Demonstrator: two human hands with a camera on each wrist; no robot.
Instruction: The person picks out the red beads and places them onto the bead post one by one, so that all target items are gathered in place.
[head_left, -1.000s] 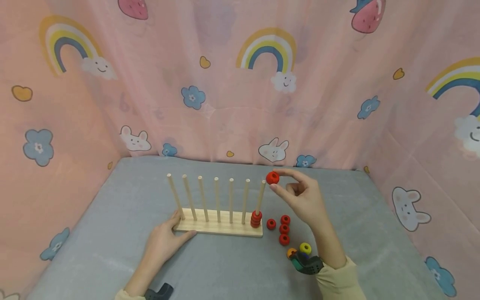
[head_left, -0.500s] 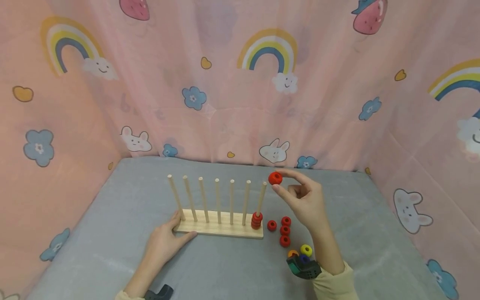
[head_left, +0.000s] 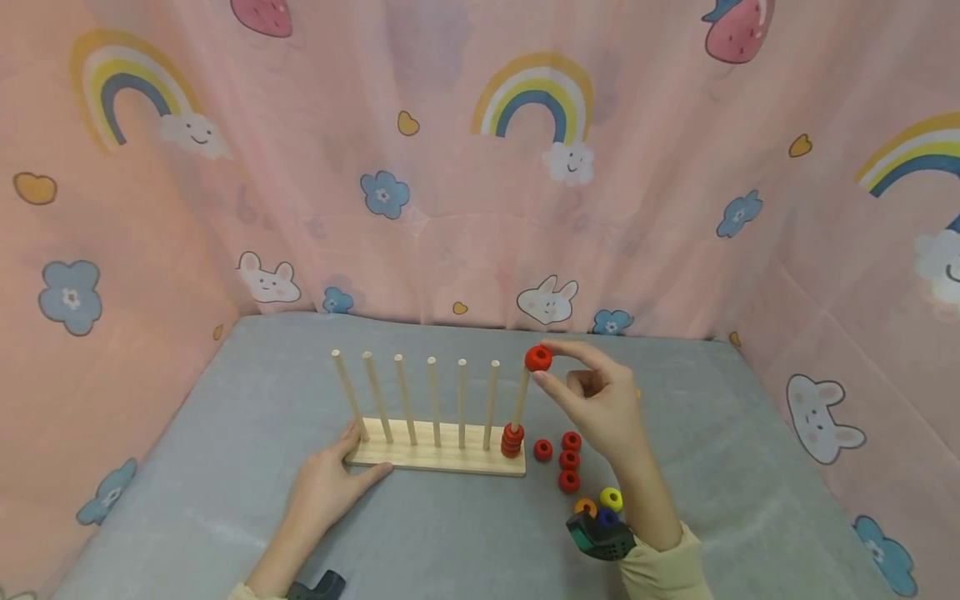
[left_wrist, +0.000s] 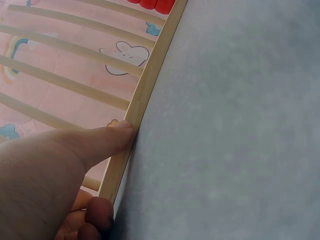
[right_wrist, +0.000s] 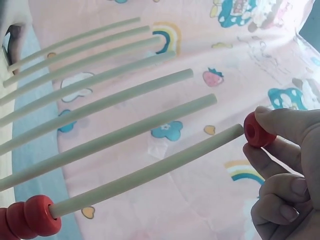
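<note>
My right hand pinches a red bead between thumb and finger, right at the tip of the rightmost peg. In the right wrist view, the bead's hole faces that tip. Several red beads are stacked at the foot of the same peg. The other upright pegs of the wooden peg stand carry no beads. At the stand's left end my left hand grips the base. Its thumb lies along the front edge, and its fingers are partly hidden behind the board.
Several loose red beads lie on the grey cloth right of the stand. Nearer me are a yellow bead, an orange bead and a blue bead, partly behind the right wrist camera. A pink patterned curtain surrounds the table.
The red bead in my right hand shifted slightly right, then came back left, so it now overlaps the top of the rightmost peg. My left hand has stayed on the stand.
</note>
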